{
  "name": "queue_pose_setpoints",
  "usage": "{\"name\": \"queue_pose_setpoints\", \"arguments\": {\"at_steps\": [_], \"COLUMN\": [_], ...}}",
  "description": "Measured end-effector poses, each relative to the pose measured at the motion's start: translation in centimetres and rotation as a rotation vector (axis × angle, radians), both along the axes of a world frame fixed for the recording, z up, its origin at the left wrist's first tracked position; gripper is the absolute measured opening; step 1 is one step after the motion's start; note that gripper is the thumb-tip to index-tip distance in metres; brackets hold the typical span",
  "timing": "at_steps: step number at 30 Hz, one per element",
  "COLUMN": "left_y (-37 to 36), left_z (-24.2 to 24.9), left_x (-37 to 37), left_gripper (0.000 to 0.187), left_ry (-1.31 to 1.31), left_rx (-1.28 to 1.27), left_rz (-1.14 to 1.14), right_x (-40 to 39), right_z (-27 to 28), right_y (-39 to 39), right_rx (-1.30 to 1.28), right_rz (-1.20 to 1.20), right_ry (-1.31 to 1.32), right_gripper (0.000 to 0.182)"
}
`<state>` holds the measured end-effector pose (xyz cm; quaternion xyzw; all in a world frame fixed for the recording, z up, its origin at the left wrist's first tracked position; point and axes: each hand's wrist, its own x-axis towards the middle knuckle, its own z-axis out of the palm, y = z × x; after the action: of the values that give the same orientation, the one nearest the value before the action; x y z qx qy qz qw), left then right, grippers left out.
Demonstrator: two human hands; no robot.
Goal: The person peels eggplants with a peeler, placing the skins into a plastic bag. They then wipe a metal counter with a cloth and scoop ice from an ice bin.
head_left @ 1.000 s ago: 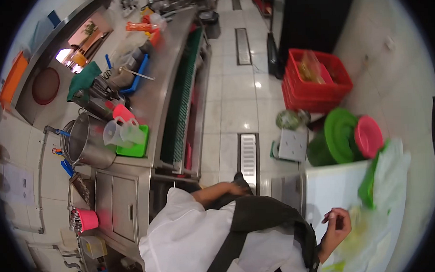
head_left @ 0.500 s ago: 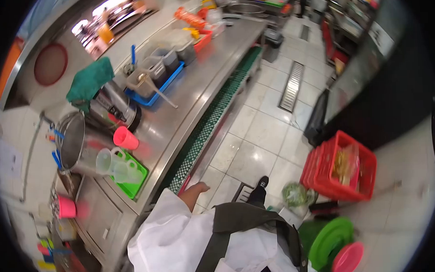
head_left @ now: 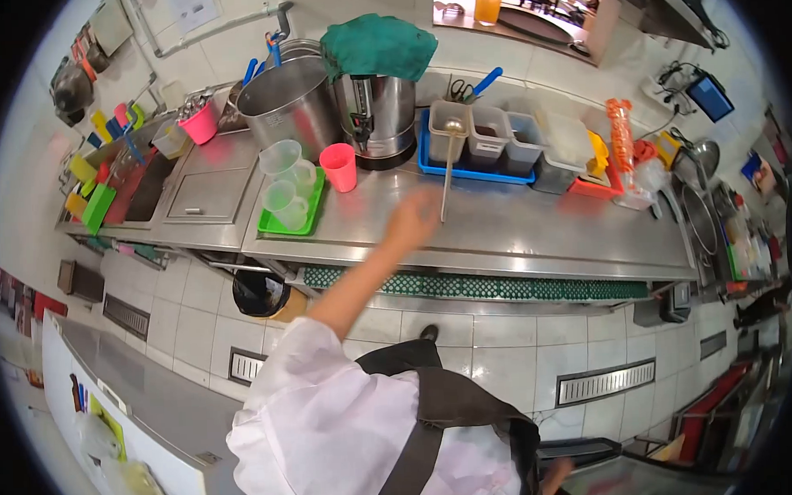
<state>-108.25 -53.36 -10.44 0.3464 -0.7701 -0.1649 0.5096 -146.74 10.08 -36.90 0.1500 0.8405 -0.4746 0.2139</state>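
My left hand [head_left: 415, 217] reaches over the steel counter [head_left: 518, 239], just left of the long handle of a ladle [head_left: 447, 180] that leans out of a clear container. Motion smears its fingers, and whether it touches the handle is unclear. The container stands in a blue tray [head_left: 483, 175] with others. To the left of that hand is a pink cup [head_left: 339, 168], beside clear jugs [head_left: 285, 202] on a green tray [head_left: 315, 217]. Low at the right, my right hand [head_left: 557, 476] shows partly, blurred, near a dark edge.
A steel urn [head_left: 390, 117] under a green cloth [head_left: 378, 46] and a large pot [head_left: 291, 103] stand at the back. The sink [head_left: 154, 182] is at the left. Below the counter sits a black-lined bin [head_left: 260, 293]. Floor drains [head_left: 606, 382] lie behind me.
The view has swung round to face the counter. My left hand has risen from beside the counter's edge to above its top. My right hand has come into view at the bottom.
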Motion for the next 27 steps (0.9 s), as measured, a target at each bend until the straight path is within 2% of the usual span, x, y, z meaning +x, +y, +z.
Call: {"name": "queue_pose_setpoints", "arguments": {"at_steps": [1,2,3,4,5,6,7,8,10,12,13,14,15,16,18,20,22,24,25,27], "left_y": [-4.1,-7.0,-11.5,-13.8,-17.5,-20.9,-23.3,-25.7,-30.2,-31.4,-31.4,-30.7,-29.4,-28.8,-31.3,-33.7,-39.2,-33.1,-30.8,-27.2], "left_z": [3.7,8.7,10.9,14.0,14.7,15.3,15.6,15.7,14.7,15.7,16.4,17.6,19.1,19.9,21.3,23.7,25.0,30.3,32.1,33.9], "left_x": [0.3,1.0,1.2,1.1,1.0,0.8,0.9,0.5,0.5,0.2,1.1,1.3,0.7,0.6,2.3,5.1,9.7,8.5,7.9,6.1], "left_gripper": [0.031,0.029,0.030,0.040,0.046,0.053,0.058,0.063,0.050,0.042,0.040,0.039,0.040,0.040,0.044,0.046,0.050,0.053,0.048,0.038], "left_ry": [0.013,-0.006,-0.045,-0.213,-0.333,-0.435,-0.551,-0.655,-0.654,-0.591,-0.575,-0.536,-0.497,-0.454,-0.250,-0.048,0.072,0.186,0.173,0.130], "left_rx": [-0.073,-0.309,-0.411,-0.421,-0.479,-0.542,-0.573,-0.612,-0.511,-0.408,-0.347,-0.248,-0.147,-0.047,-0.064,-0.040,-0.477,-0.370,-0.376,-0.378], "left_rz": [0.144,0.198,0.278,0.415,0.510,0.603,0.609,0.616,0.512,0.430,0.400,0.436,0.474,0.512,0.548,0.601,0.864,0.732,0.715,0.584], "right_x": [-4.9,-9.1,-12.0,-10.4,-8.4,-8.8,-6.6,-6.5,-4.4,-3.5,-3.6,-3.9,-4.6,-6.3,-7.9,-9.2,-11.2,-11.6,-11.9,-12.9], "right_z": [-0.3,-0.3,-0.4,4.6,8.4,7.1,9.1,6.3,6.1,4.6,6.1,6.5,3.9,2.1,5.0,5.8,7.6,11.0,13.5,16.4], "right_y": [-0.8,-2.3,-4.6,-10.6,-15.9,-19.2,-22.6,-24.3,-27.8,-28.9,-29.1,-29.1,-28.2,-27.0,-28.2,-29.5,-31.3,-34.8,-37.3,-42.4], "right_rx": [-0.106,-0.222,-0.331,-0.294,-0.338,-0.398,-0.326,-0.436,-0.184,-0.343,-0.135,-0.060,-0.226,-0.184,-0.040,-0.008,0.018,0.032,0.018,0.042], "right_rz": [-0.021,-0.025,0.002,0.039,0.111,0.158,0.367,0.463,0.669,0.645,0.647,0.655,0.584,0.673,0.580,0.596,0.672,0.804,0.816,1.019], "right_ry": [0.135,0.244,0.316,0.196,0.138,0.100,0.126,0.148,0.182,0.153,0.053,0.025,0.088,0.151,-0.077,-0.044,0.051,0.188,0.097,0.252], "right_gripper": [0.033,0.034,0.035,0.027,0.029,0.029,0.026,0.023,0.019,0.016,0.014,0.013,0.013,0.015,0.015,0.015,0.016,0.017,0.018,0.018]}}
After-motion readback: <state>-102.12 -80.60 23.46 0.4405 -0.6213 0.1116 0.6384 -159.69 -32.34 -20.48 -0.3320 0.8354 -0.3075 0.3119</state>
